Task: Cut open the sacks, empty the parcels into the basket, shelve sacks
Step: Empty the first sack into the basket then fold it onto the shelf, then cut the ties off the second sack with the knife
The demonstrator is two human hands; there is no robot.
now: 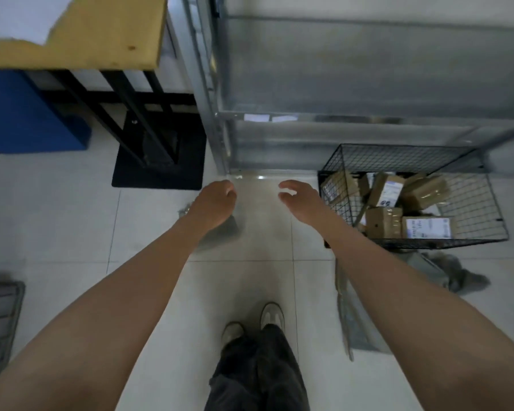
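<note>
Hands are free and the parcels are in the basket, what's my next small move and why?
Probably lower the right hand to the grey sack lying slack on the floor beside the basket. The parcels sit in the basket, the left hand is free too, and the shelf stands ahead.

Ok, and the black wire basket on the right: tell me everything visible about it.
The black wire-mesh basket is rectangular and open-topped, standing on the pale tiled floor by the foot of the grey metal shelf. Brown cardboard parcels, some with white labels, lie jumbled inside. A crumpled grey sack lies by its near edge. The right hand hovers left of it, not touching.
</note>
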